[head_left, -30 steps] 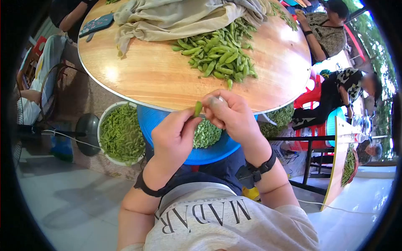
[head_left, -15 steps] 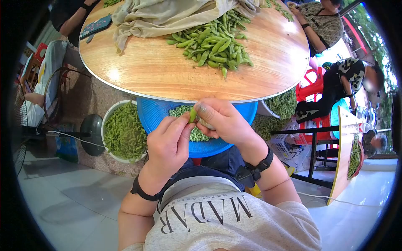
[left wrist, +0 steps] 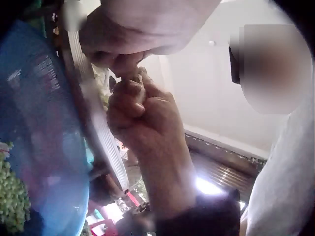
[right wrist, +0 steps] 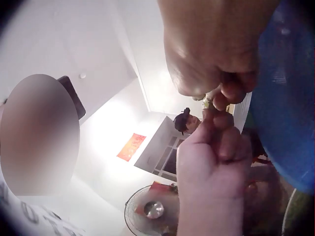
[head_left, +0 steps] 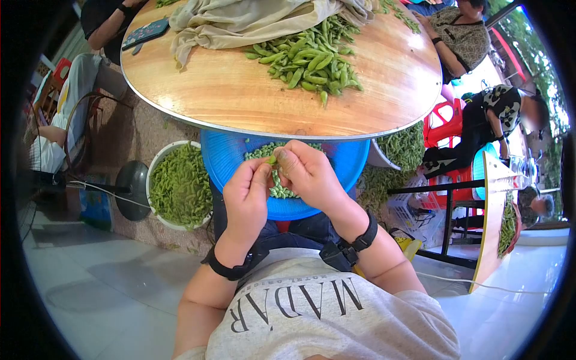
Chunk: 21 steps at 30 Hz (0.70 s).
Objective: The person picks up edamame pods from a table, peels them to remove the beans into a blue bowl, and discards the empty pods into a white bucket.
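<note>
Over the blue basin [head_left: 351, 168], both hands meet fingertip to fingertip at a green soybean pod [head_left: 272, 160]. My left hand [head_left: 247, 187] pinches the pod between thumb and forefinger. My right hand [head_left: 310, 178] has its thumb and curled fingers on the pod's other end, hiding most of it. A bit of pale green pod [right wrist: 207, 103] shows between the fingers in the right wrist view. Shelled green beans [head_left: 281, 191] lie in the basin beneath the hands.
A round wooden table [head_left: 198, 90] stands ahead, bearing a heap of pods [head_left: 315, 63], a beige cloth [head_left: 252, 27] and a phone [head_left: 146, 33]. At left is a white tub [head_left: 150, 198] full of pods. More pods [head_left: 403, 147] lie at right. Other people are around.
Both hands have come down and closer to the body, away from the table edge. The pod, earlier upright in the left fingers, is now mostly covered by both hands' fingertips.
</note>
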Each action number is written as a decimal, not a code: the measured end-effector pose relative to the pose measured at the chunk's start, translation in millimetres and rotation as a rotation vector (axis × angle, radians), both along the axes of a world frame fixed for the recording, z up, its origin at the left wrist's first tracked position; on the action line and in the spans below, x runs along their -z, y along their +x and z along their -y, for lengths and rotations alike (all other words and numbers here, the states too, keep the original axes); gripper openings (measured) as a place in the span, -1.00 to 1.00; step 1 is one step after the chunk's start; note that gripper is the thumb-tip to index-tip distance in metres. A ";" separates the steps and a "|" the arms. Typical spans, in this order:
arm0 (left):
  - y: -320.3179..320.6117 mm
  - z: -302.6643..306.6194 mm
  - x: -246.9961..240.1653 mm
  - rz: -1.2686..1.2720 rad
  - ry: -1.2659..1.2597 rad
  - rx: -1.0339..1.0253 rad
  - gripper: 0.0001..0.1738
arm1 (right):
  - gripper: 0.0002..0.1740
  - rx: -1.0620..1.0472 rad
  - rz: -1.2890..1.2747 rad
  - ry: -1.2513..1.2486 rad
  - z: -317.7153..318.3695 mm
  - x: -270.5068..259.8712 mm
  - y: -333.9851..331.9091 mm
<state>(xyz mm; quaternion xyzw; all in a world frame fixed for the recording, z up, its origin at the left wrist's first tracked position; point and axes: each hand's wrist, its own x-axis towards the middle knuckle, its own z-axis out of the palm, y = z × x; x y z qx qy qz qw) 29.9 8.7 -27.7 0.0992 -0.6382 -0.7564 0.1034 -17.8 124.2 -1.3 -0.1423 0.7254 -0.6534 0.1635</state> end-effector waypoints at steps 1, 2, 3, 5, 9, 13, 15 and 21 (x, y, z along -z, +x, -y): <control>-1.5 2.0 -2.3 0.068 0.116 0.019 -0.82 | -0.74 -0.005 -0.051 0.017 -0.6 7.1 0.4; -2.4 6.0 -5.0 0.137 0.231 0.039 -0.82 | -0.75 -0.011 -0.100 0.032 -1.1 13.0 0.9; -3.3 10.3 -5.8 0.208 0.345 0.059 -0.81 | -0.75 -0.012 -0.113 0.050 -1.6 17.2 1.5; -6.6 19.3 2.1 0.279 0.403 0.165 -0.80 | -0.74 -0.009 -0.135 0.084 -3.5 23.5 2.9; -8.3 34.7 21.3 0.411 0.535 0.307 -0.83 | -0.77 -0.178 0.224 0.005 -14.8 30.6 -2.2; -5.0 33.1 25.5 0.448 0.288 0.288 -0.85 | -0.77 -0.222 0.260 0.104 -20.8 40.8 -15.4; -4.7 29.1 24.6 0.424 0.112 0.260 -0.84 | -0.72 -0.187 0.094 0.185 -18.2 46.4 -19.6; -8.1 32.0 25.7 0.404 -0.013 0.334 -0.85 | -0.70 -0.305 0.059 0.171 -10.5 53.4 -31.2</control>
